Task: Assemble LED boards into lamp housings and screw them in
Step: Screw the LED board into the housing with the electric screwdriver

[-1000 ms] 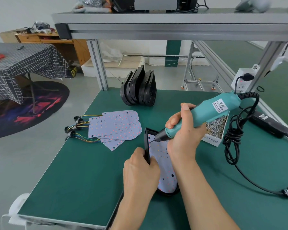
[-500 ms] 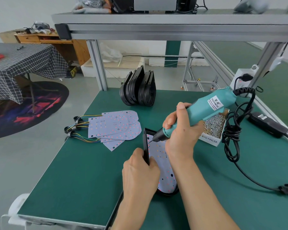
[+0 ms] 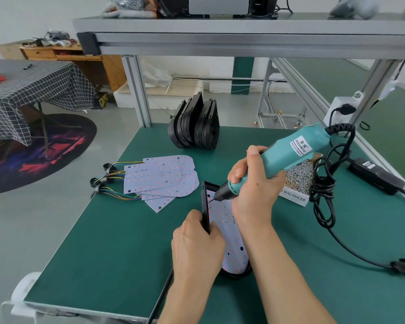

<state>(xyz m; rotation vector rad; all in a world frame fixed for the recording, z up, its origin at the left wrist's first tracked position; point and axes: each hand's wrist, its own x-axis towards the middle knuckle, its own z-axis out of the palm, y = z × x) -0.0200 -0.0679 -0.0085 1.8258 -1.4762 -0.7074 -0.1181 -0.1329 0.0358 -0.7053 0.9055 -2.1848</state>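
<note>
Right hand (image 3: pixel 255 192) gripped the teal electric screwdriver (image 3: pixel 283 157), tip at the white LED board's (image 3: pixel 232 239) 11 o'clock corner; left hand (image 3: pixel 197 244) pinched the black plastic lamp housing (image 3: pixel 205 206) wall.

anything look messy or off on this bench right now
Nothing looks damaged or spilled. The spare LED boards lie in a loose, fanned pile rather than squared up, and the screwdriver's cord is bunched in a tangle beside the screw box. The screws stay inside the box.
</note>
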